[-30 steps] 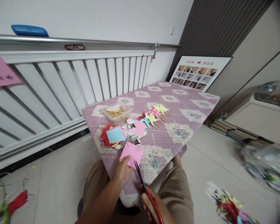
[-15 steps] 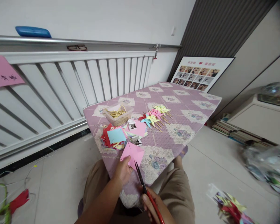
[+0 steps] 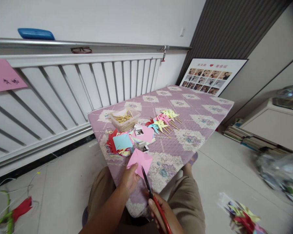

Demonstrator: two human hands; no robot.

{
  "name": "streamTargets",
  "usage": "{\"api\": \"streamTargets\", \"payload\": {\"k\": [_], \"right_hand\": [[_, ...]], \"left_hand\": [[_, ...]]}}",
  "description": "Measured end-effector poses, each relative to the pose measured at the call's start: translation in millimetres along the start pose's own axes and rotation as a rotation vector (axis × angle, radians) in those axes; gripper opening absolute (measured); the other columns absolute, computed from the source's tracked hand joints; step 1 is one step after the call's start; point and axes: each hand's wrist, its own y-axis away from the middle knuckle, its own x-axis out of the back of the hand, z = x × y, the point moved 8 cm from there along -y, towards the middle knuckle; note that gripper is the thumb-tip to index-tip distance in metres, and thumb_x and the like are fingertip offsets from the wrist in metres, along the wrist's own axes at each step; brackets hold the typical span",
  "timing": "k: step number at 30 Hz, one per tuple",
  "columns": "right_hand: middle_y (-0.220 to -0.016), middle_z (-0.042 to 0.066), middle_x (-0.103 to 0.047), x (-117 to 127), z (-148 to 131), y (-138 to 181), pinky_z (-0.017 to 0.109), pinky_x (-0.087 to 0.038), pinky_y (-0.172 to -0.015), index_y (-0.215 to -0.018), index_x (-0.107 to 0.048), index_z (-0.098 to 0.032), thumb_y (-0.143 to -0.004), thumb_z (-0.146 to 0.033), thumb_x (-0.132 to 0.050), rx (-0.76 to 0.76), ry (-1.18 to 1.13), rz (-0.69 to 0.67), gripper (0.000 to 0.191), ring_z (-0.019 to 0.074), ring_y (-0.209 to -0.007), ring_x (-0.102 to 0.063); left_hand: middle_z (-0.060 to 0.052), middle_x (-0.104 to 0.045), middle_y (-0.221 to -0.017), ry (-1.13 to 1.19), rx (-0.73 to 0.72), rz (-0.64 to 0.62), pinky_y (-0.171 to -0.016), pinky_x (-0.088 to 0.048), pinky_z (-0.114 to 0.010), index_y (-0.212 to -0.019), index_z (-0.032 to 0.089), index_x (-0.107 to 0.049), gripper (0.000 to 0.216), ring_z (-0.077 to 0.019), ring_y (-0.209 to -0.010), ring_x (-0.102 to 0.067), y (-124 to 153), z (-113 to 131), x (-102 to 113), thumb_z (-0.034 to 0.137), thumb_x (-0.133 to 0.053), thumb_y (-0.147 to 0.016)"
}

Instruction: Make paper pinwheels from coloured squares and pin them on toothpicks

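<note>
My left hand (image 3: 131,178) pinches a pink paper square (image 3: 142,160) by its near left edge, thumb on top. Slits show in the paper near its corners. Red-handled scissors (image 3: 149,187) are gripped in my right hand (image 3: 162,213), their dark blades pointing up at the square's near right part. The blades look closed or nearly so. Just beyond lies a stack of coloured paper squares (image 3: 122,142), a light blue one on top. Beside it are small white boxes (image 3: 143,148) with tiny metal pieces. Several finished paper pinwheels (image 3: 161,123) on sticks lie in a row.
A clear plastic tub (image 3: 125,119) of thin wooden sticks stands at the back of the cloth-covered table (image 3: 185,112). A white radiator (image 3: 83,94) runs along the left. More pinwheels (image 3: 245,217) lie on the floor at right. A photo board (image 3: 208,78) leans behind the table.
The scissor blades overlap the pink square at its near right part in both frames, with only a slight shift. The view has moved a little; both hands keep their grips.
</note>
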Motion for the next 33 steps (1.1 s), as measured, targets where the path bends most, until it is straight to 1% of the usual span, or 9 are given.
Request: {"api": "streamTargets", "payload": {"k": [5,9,11,15,18,21,26,30,33], "right_hand": [[-0.058,-0.006,-0.042,-1,-2,-2,0.018,-0.027,-0.037,-0.091,-0.060,-0.019,-0.074,-0.077,-0.054,0.018,0.056,-0.015,0.061,0.0066,-0.042,-0.034],[-0.057,-0.006,-0.039,-1,-6,-3,0.020,-0.026,-0.038,-0.091,-0.062,-0.019,-0.077,-0.073,-0.055,0.047,0.055,-0.011,0.056,0.0074,-0.043,-0.032],[-0.056,-0.006,-0.039,0,-12,-3,0.021,-0.029,-0.041,-0.092,-0.063,-0.019,-0.079,-0.070,-0.054,0.088,0.073,-0.008,0.054,0.0088,-0.044,-0.033],[-0.069,0.001,-0.055,4,-34,-2,0.028,-0.044,-0.060,-0.088,-0.068,-0.018,-0.081,-0.063,-0.057,0.242,0.152,0.010,0.047,0.0165,-0.063,-0.050],[-0.077,0.004,-0.061,4,-41,1,0.033,-0.047,-0.072,-0.083,-0.067,-0.018,-0.083,-0.060,-0.057,0.265,0.173,0.001,0.043,0.0205,-0.072,-0.054],[-0.079,0.005,-0.063,4,-41,1,0.034,-0.047,-0.072,-0.081,-0.067,-0.018,-0.083,-0.060,-0.056,0.253,0.172,0.001,0.043,0.0214,-0.072,-0.055],[-0.084,0.007,-0.067,3,-39,0,0.036,-0.047,-0.075,-0.097,-0.070,-0.017,-0.085,-0.059,-0.054,0.259,0.190,-0.001,0.047,0.0248,-0.078,-0.058],[-0.087,0.009,-0.069,4,-34,-1,0.037,-0.047,-0.077,-0.101,-0.071,-0.016,-0.085,-0.060,-0.054,0.264,0.207,0.003,0.050,0.0265,-0.081,-0.060],[-0.088,0.009,-0.070,4,-32,-2,0.038,-0.048,-0.077,-0.102,-0.072,-0.016,-0.085,-0.060,-0.055,0.271,0.214,0.008,0.050,0.0267,-0.081,-0.060]], "left_hand": [[-0.007,-0.074,-0.084,0.017,-0.002,0.011,-0.062,-0.048,-0.031,-0.091,0.016,-0.068,0.037,-0.0233,-0.072,-0.068,-1,-1,2,0.034,-0.080,-0.062],[-0.010,-0.075,-0.087,0.036,-0.003,0.008,-0.065,-0.050,-0.032,-0.094,0.016,-0.067,0.038,-0.0246,-0.076,-0.069,-2,-2,3,0.033,-0.080,-0.063],[-0.011,-0.074,-0.090,0.045,-0.012,0.020,-0.068,-0.050,-0.032,-0.095,0.015,-0.067,0.039,-0.0259,-0.082,-0.069,-3,-3,5,0.032,-0.081,-0.063],[-0.010,-0.074,-0.086,0.044,-0.001,0.053,-0.071,-0.050,-0.032,-0.094,0.014,-0.067,0.042,-0.0262,-0.084,-0.068,-3,-4,8,0.032,-0.083,-0.060],[-0.009,-0.074,-0.086,0.038,-0.005,0.046,-0.071,-0.049,-0.033,-0.092,0.015,-0.068,0.038,-0.0261,-0.082,-0.068,-2,-3,6,0.033,-0.082,-0.061],[-0.007,-0.074,-0.084,0.033,-0.007,0.046,-0.071,-0.049,-0.032,-0.091,0.016,-0.069,0.036,-0.0249,-0.081,-0.067,-1,-2,6,0.032,-0.082,-0.062],[-0.007,-0.074,-0.086,0.033,-0.008,0.039,-0.070,-0.049,-0.030,-0.093,0.016,-0.068,0.036,-0.0230,-0.080,-0.068,-2,-4,6,0.032,-0.080,-0.063],[-0.010,-0.074,-0.090,0.029,-0.008,0.034,-0.075,-0.050,-0.032,-0.093,0.014,-0.069,0.039,-0.0255,-0.086,-0.069,-3,-5,5,0.033,-0.081,-0.062],[-0.009,-0.074,-0.089,0.026,-0.037,0.034,-0.073,-0.051,-0.032,-0.095,0.013,-0.069,0.039,-0.0238,-0.082,-0.069,-4,-5,6,0.033,-0.081,-0.064]]}}
